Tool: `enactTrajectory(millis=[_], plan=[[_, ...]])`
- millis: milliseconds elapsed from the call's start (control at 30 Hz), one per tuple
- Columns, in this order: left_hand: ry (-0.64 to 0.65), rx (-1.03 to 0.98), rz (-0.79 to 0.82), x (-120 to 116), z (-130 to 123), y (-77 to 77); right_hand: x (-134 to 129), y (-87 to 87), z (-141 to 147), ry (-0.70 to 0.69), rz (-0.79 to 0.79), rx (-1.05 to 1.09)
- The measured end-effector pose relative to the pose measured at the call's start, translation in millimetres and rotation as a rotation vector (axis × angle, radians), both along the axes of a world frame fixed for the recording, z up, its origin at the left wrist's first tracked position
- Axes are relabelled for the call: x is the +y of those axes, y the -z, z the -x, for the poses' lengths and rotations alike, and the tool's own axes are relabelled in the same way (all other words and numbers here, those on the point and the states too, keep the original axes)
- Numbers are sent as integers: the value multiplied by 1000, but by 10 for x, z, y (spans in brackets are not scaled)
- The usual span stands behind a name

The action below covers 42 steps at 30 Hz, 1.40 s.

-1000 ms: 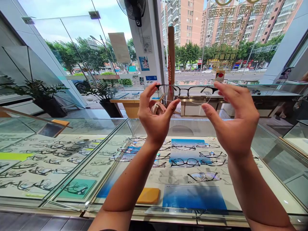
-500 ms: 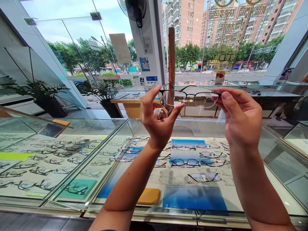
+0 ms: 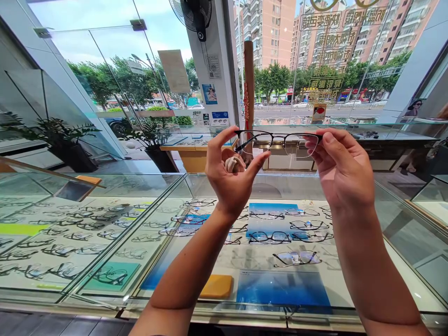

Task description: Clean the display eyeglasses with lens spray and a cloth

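Observation:
A pair of eyeglasses (image 3: 273, 135) with a dark upper rim and thin lower rims is held up above the glass counter, in front of the window. My left hand (image 3: 226, 179) has its index fingertip at the left corner of the frame and its thumb by the left lens. A small crumpled whitish cloth (image 3: 234, 163) is tucked in the curled fingers of that hand. At the right corner, my right hand (image 3: 348, 170) pinches the frame between thumb and fingers. One dark temple arm slants behind the left lens; the right one is mostly hidden by the fingers.
Under my arms stands a glass display case (image 3: 191, 298) with several rows of eyeglasses (image 3: 269, 237), blue sheets (image 3: 280, 289) and a yellow-orange case (image 3: 217, 285). A small tilted mirror (image 3: 75, 187) rests on the left counter. Further back are potted plants (image 3: 157, 135) and another counter.
The eyeglasses have tilted, and a temple arm seen above the frame before now shows low behind the left lens. My right hand has shifted slightly left; my left hand has barely moved.

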<state>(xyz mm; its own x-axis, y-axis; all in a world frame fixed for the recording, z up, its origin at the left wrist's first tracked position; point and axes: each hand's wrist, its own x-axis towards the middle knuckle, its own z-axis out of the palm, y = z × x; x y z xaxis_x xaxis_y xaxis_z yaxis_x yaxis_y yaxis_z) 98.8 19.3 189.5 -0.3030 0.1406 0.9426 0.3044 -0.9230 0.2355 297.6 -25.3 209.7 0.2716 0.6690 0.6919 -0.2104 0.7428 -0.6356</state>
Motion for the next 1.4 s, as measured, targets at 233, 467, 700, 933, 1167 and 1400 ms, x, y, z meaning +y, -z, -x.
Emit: enactTrajectory(millis=[233, 467, 700, 933, 1167, 1400], plan=[[228, 0, 74, 13, 4, -7, 36, 22, -27, 43, 10, -12], [361, -27, 37, -30, -37, -53, 11, 5, 15, 25, 53, -4], [330, -35, 75, -69, -59, -30, 20, 6, 27, -54, 93, 84], [215, -33, 132, -170, -93, -34, 170, 84, -25, -4, 112, -19], [343, -41, 225, -18, -72, 5, 161, 105, -10, 11, 70, -39], [517, -112, 396, 78, -88, 17, 65, 39, 34, -27, 41, 11]])
